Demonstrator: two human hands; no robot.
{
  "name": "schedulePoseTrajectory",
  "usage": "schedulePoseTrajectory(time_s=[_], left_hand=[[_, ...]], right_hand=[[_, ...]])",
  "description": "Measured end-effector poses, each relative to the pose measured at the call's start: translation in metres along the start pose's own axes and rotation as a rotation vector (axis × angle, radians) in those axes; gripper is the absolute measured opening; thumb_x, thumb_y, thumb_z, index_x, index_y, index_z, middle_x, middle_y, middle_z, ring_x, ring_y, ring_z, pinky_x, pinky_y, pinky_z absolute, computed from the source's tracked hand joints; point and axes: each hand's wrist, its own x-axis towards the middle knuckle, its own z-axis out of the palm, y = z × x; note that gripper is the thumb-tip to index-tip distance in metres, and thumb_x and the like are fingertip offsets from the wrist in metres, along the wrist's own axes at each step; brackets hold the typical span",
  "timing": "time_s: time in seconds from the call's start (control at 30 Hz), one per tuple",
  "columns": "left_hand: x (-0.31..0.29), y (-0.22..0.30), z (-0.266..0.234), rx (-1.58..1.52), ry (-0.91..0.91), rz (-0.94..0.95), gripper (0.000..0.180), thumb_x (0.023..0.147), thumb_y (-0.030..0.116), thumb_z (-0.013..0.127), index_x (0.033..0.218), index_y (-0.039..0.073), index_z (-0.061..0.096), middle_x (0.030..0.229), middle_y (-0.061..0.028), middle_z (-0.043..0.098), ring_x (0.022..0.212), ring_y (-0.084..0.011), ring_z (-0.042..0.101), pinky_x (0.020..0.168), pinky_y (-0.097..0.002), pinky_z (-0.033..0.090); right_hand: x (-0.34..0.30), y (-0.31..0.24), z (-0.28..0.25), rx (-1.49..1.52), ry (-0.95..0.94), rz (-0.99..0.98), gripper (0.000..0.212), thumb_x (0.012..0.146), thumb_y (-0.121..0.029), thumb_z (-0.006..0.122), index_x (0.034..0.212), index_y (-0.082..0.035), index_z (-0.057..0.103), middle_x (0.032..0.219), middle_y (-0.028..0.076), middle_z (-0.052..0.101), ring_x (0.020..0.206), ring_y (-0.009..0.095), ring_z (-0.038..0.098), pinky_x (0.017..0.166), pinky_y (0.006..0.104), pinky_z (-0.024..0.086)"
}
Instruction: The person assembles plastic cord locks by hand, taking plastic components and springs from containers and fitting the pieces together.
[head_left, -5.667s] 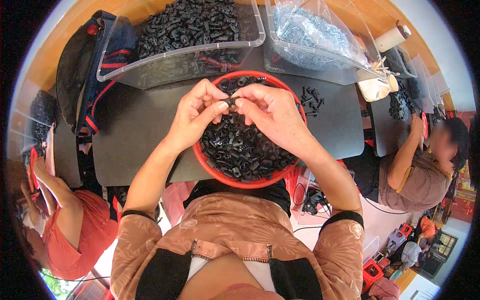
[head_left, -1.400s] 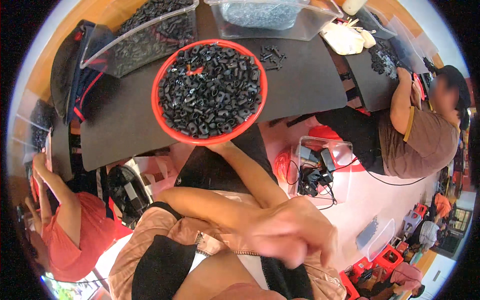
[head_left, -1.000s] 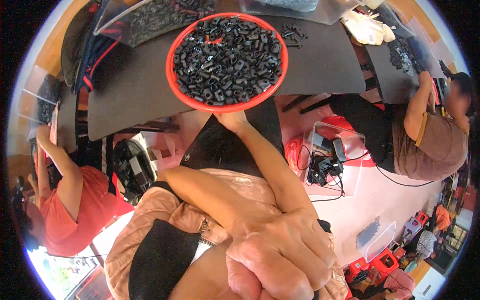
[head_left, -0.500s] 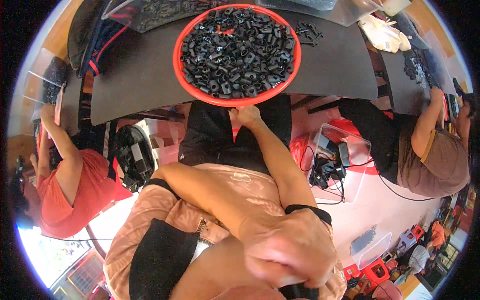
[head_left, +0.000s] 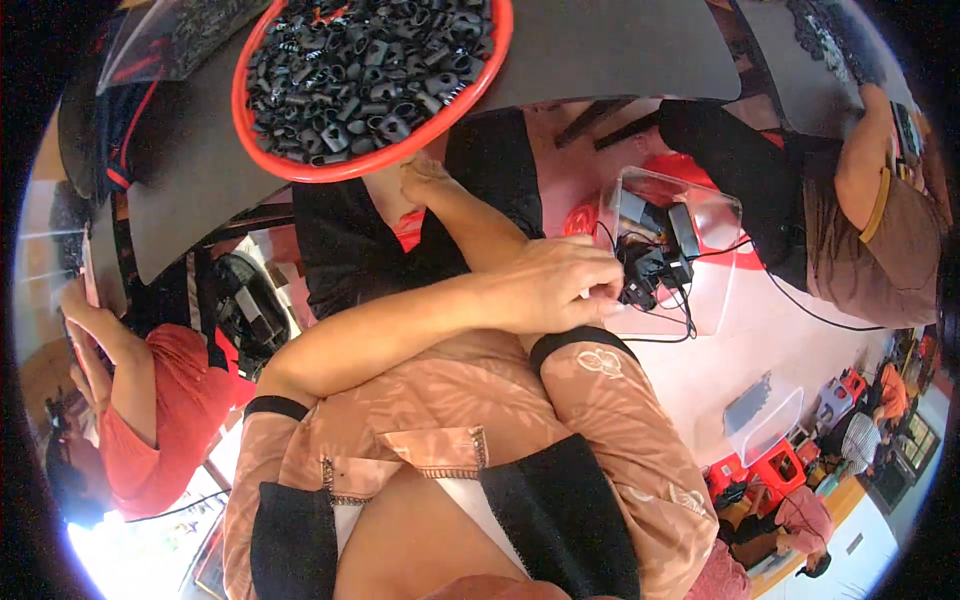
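Note:
My left hand (head_left: 560, 285) crosses in front of me to the right, above my right arm. Its fingers are curled towards the thumb, with a small pale spot between them; whether it holds anything cannot be made out. My right hand (head_left: 425, 182) is near the front rim of a round red basin (head_left: 360, 163), its fingers closed; their inner side is hidden. The basin is piled with small black hollow parts (head_left: 365, 80). A few shiny springs and a small orange-red item lie among them.
The basin stands on a dark table (head_left: 620, 60). A clear plastic bin (head_left: 720, 215) with black adapters and cables (head_left: 655, 265) is at right. People sit at left (head_left: 175, 400) and right (head_left: 865, 270). A black bag (head_left: 250, 310) is at lower left.
My left hand has moved up and away from near the camera, out of its blur. The view has shifted, putting the basin farther left and higher. My right hand stays near the rim.

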Motion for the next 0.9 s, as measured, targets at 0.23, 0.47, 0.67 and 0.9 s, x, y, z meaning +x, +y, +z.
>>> schedulePoseTrajectory(time_s=[0.23,0.47,0.67,0.9], left_hand=[[0.007,-0.010,0.023,0.051,-0.293,-0.075,0.030,0.087,0.024,0.051,0.069,0.001,0.056,0.070,-0.0181,0.059,0.067,-0.0342,0.059,0.059,-0.0440,0.044],[0.010,-0.011,0.049,0.092,-0.338,0.080,0.027,0.086,0.022,0.051,0.069,0.002,0.055,0.067,-0.0173,0.057,0.065,-0.0338,0.058,0.058,-0.0441,0.043],[0.002,0.048,-0.009,0.525,-0.074,0.719,0.013,0.074,0.018,0.057,0.071,0.005,0.055,0.071,-0.0071,0.058,0.072,-0.0227,0.060,0.060,-0.0360,0.047],[-0.050,0.080,-0.182,0.998,0.801,0.155,0.008,0.082,0.010,0.063,0.087,0.005,0.064,0.074,-0.0091,0.060,0.063,-0.0220,0.059,0.056,-0.0313,0.046]], right_hand=[[-0.006,-0.009,-0.004,0.016,-0.052,-0.178,0.024,0.074,-0.022,0.058,0.085,-0.004,0.069,0.086,0.019,0.067,0.087,0.036,0.064,0.080,0.0449,0.050],[-0.047,-0.032,-0.049,0.148,0.144,-0.156,0.016,0.071,-0.010,0.057,0.076,0.002,0.065,0.083,0.025,0.064,0.085,0.040,0.062,0.077,0.0470,0.049],[-0.070,-0.041,-0.071,0.210,0.306,-0.147,0.009,0.071,-0.009,0.060,0.077,-0.005,0.066,0.080,0.019,0.065,0.080,0.037,0.063,0.072,0.0463,0.050],[-0.104,-0.041,-0.085,0.474,0.326,-0.192,0.011,0.079,-0.014,0.064,0.081,-0.003,0.063,0.080,0.017,0.066,0.072,0.034,0.064,0.065,0.0420,0.052]])
